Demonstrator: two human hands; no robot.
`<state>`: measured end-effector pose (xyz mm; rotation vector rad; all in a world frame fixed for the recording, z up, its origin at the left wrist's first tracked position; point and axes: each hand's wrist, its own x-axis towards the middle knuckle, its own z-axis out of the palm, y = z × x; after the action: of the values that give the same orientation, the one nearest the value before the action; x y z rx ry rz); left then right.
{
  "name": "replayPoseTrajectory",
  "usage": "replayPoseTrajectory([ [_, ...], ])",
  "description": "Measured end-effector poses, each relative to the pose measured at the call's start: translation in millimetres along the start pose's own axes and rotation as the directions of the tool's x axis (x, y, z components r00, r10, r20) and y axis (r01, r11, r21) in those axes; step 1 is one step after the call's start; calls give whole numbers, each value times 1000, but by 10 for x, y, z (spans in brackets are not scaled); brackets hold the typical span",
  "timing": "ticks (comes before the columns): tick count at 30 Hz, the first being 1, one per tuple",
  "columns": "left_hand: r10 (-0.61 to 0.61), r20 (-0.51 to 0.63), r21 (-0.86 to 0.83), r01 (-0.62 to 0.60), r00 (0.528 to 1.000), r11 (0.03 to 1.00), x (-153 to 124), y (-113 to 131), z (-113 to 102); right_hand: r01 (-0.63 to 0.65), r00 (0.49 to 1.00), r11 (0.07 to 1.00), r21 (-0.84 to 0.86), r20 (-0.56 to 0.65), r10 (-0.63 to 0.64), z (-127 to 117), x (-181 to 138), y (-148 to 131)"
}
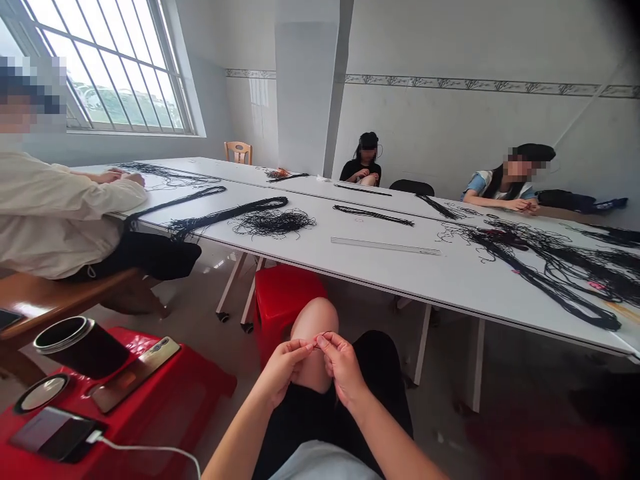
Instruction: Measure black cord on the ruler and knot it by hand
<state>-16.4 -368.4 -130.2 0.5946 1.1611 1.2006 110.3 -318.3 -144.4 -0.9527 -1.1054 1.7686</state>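
Note:
My left hand (286,365) and my right hand (343,363) meet above my raised knee (314,320), fingertips pinched together. Between them runs a short piece of thin dark cord (316,341), held by both hands. Both hands are closed in a pinch. My legs in black shorts lie below the hands.
A long white table (400,267) ahead carries bundles of black cord (274,222), a clear ruler (385,246) and a tangled pile (560,263) at right. Three other people sit around it. A red stool (165,400) at left holds a phone (134,373), black cup (80,343) and charging phone (53,433). Another red stool (280,297) stands under the table.

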Motion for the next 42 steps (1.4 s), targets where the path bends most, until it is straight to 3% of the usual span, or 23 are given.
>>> replayPoseTrajectory([
  [3,-16,23,-91,18,1000,996,16,-6,-16,16,1000,999,-35,-9,-16,7,18,4],
  [6,-4,15,-70,5,1000,998,25,-8,0,73,997,995,-64,-9,-73,37,24,4],
  [9,35,-83,49,-31,996,998,45,4,24,159,987,981,-108,2,-160,42,67,7],
  [13,130,-247,180,-86,960,980,103,26,-22,193,977,912,-363,-12,-212,-180,245,60],
  [15,140,-284,201,-84,949,976,130,28,-81,147,982,816,-559,-17,-189,-415,336,105],
  [17,128,-303,209,-65,944,976,146,18,-141,78,987,597,-799,-23,-160,-682,364,148],
  [21,109,-305,223,-40,946,974,154,-18,-188,72,978,416,-907,-17,-207,-1001,172,214],
  [24,105,-290,238,-35,951,971,165,-33,-165,153,963,332,-931,66,-260,-891,-50,266],
  [28,107,-268,275,-31,958,961,183,-27,-130,274,899,192,-942,180,-400,-572,-168,340],
  [31,106,-255,300,-25,961,954,183,-18,-128,263,885,213,-941,147,-442,-485,-131,371],
  [37,100,-245,299,-23,964,954,140,-11,-124,244,908,340,-908,91,-408,-452,-100,455],
  [42,86,-236,265,-21,968,964,118,-19,-111,267,874,330,-905,83,-478,-408,-108,603],
])
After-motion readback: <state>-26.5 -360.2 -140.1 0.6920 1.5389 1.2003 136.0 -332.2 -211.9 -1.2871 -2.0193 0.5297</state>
